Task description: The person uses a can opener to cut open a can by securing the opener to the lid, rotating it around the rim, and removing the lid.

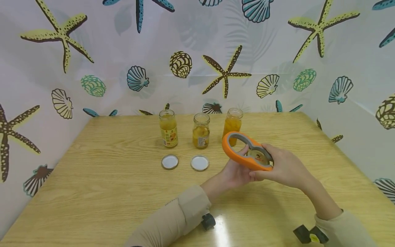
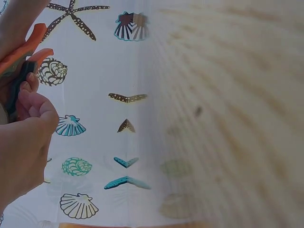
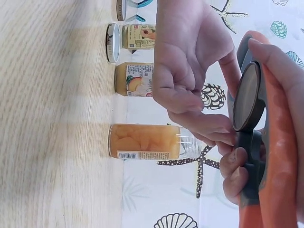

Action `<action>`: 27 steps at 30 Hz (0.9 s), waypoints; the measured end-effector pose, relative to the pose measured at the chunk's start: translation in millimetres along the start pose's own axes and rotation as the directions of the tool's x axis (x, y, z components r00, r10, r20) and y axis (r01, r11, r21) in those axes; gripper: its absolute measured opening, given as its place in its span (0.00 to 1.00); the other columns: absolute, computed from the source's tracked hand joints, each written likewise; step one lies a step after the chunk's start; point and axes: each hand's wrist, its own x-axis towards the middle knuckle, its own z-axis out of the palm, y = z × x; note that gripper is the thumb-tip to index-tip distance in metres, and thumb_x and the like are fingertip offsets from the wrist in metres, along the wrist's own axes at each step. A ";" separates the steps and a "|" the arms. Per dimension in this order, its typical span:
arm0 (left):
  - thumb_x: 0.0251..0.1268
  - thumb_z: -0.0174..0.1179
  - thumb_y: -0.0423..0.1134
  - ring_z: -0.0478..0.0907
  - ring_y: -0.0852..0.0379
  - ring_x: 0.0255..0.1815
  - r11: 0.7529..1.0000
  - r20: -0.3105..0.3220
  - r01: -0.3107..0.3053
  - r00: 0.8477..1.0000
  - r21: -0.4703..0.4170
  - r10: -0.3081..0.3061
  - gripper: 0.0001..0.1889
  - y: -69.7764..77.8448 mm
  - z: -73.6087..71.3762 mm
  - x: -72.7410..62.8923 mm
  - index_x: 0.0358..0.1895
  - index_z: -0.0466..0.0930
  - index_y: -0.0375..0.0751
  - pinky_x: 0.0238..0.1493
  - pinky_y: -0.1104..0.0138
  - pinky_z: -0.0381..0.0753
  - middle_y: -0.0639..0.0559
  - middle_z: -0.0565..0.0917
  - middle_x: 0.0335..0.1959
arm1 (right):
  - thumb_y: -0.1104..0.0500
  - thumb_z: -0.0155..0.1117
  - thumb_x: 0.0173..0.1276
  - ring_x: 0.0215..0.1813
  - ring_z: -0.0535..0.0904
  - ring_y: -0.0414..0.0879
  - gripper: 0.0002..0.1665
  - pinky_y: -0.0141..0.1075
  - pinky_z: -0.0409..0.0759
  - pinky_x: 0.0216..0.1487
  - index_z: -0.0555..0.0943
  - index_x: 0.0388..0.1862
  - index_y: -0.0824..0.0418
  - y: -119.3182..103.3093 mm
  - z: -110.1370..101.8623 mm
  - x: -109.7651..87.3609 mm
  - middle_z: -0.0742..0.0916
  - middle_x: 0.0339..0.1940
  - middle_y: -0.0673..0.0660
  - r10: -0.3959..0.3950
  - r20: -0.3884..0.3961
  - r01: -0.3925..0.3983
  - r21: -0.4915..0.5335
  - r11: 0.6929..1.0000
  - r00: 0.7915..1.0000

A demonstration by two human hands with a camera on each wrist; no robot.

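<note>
An orange and grey jar opener (image 1: 236,156) is held above the table, in front of the rightmost jar. My right hand (image 1: 285,166) grips its right end, thumb and fingers on either side. A gold jar lid (image 1: 258,157) sits inside the opener's right loop; the right wrist view shows its flat face and rim (image 3: 248,97). From below, my left hand (image 1: 236,173) reaches to the lid, its thumb showing through the left loop and its fingertips at the lid's edge. In the left wrist view the left hand (image 2: 28,142) has curled fingers; their exact contact is partly hidden.
Three open glass jars of yellow-orange fruit stand along the back: a left jar (image 1: 168,130), a middle jar (image 1: 201,132) and a right jar (image 1: 232,124). Two lids, a left lid (image 1: 169,162) and a right lid (image 1: 200,163), lie white side up on the wooden table (image 1: 108,192).
</note>
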 end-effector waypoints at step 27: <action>0.33 0.69 0.61 0.73 0.65 0.31 0.988 0.092 -0.146 0.986 0.043 0.142 0.32 -1.0 5.6 -9.0 0.45 0.71 0.52 0.36 0.74 0.68 0.60 0.77 0.29 | 0.45 0.74 0.42 0.26 0.69 0.40 0.38 0.32 0.68 0.24 0.70 0.49 0.60 0.8 8.3 -3.2 0.76 0.27 0.48 -0.126 -0.111 0.135 0.072 0.988 0.986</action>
